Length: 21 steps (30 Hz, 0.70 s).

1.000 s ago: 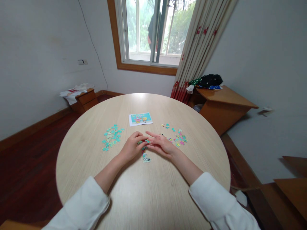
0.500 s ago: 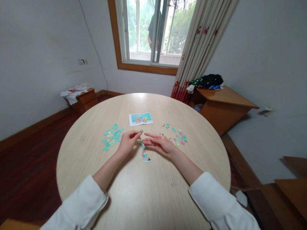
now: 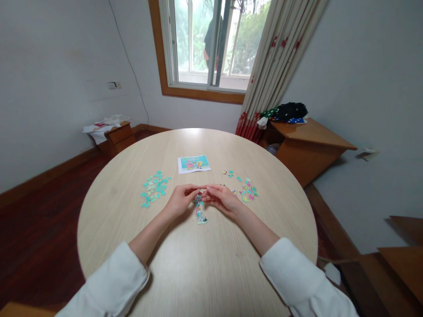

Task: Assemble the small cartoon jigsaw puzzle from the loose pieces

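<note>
My left hand (image 3: 180, 200) is closed in a pinch on a small grey-looking puzzle piece (image 3: 198, 198). Opposite it, my right hand (image 3: 223, 198) meets the left fingertips, its thumb and fingers drawn together at the same piece. Fingers partly cover that piece. Just below both hands, a narrow strip of joined puzzle pieces (image 3: 200, 215) lies on the table, its upper end hidden by the fingers. Beyond the hands rests a printed picture card (image 3: 194, 164) with a pink and a yellow cartoon figure on turquoise.
Loose, mostly turquoise pieces (image 3: 153, 189) are spread left of my hands. More mixed-colour pieces (image 3: 249, 190) lie to the right. All sit on a round wooden table (image 3: 198, 268). A wooden cabinet (image 3: 307, 141) with cloths on it stands past the table's right side.
My left hand has turned the puzzle piece down and toward the right hand. The right fingers, spread before, have closed in so that both hands' fingertips meet.
</note>
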Available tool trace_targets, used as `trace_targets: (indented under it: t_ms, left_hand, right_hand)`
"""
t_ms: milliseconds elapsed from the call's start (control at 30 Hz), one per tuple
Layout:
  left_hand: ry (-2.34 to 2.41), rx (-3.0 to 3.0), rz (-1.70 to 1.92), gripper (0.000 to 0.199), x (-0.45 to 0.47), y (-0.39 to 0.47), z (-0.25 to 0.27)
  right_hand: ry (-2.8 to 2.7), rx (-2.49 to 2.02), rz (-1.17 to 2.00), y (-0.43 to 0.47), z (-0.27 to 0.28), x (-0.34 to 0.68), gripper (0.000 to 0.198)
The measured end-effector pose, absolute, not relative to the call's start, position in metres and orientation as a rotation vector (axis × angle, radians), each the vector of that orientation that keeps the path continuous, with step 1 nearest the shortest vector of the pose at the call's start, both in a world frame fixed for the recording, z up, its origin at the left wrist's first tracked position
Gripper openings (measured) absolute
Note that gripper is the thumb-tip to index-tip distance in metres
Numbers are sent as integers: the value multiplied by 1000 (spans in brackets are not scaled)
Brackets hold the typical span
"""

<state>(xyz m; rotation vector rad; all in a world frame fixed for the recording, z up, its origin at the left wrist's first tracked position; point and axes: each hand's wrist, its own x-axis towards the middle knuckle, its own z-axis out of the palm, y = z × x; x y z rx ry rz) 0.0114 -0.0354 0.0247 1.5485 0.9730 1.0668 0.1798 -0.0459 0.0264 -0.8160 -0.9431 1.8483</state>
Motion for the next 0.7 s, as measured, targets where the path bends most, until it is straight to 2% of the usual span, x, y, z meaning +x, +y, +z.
trace_targets:
  t_ms: [200,467,700]
  left_hand:
    - [946,1463,1043,25,12,-35,23]
    - [933,1185,1069,37,10,-38,29]
    - [930,1155,1075,35,9,-38,32]
  right_hand:
    - [-965,-817,1873,-43,21,181,29]
    - [-1000,-820,1866,-42,19,181,34]
    - [-1044,-818,1847,-42,19,181,31]
